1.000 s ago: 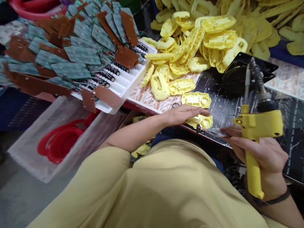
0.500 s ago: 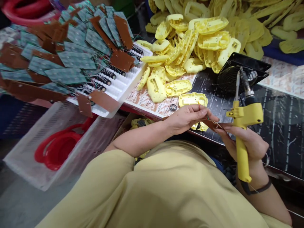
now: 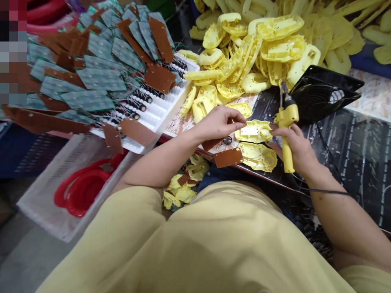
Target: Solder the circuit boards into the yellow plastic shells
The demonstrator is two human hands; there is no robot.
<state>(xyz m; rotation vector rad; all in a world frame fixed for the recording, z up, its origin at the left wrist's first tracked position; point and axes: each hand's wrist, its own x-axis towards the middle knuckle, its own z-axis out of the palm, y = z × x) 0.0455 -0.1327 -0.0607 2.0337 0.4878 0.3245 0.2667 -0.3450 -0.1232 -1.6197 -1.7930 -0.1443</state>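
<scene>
My right hand [image 3: 297, 144] is wrapped round the handle of a yellow soldering gun [image 3: 287, 118], its tip pointing away from me. Its thumb and fingertips reach to the right ends of two yellow plastic shell halves. The upper shell [image 3: 255, 131] lies hollow side up; the lower shell [image 3: 259, 158] lies nearer me. My left hand [image 3: 220, 122] hovers at the upper shell's left end, thumb and fingers pinched together; what they hold, if anything, is hidden. A brown circuit board [image 3: 228, 158] lies at the table edge, beside a small round speaker [image 3: 227, 140].
Left stands a white foam tray [image 3: 165, 110] heaped with circuit boards [image 3: 100, 79] and wired parts. Yellow shells [image 3: 238, 61] pile up at the back. A black fan [image 3: 326, 93] stands at the right. Below left is a crate [image 3: 45, 203] with red plastic parts [image 3: 82, 191].
The circuit board that both hands held now lies at the table edge. My left hand has moved left and up; my right hand has moved left and away with the soldering gun.
</scene>
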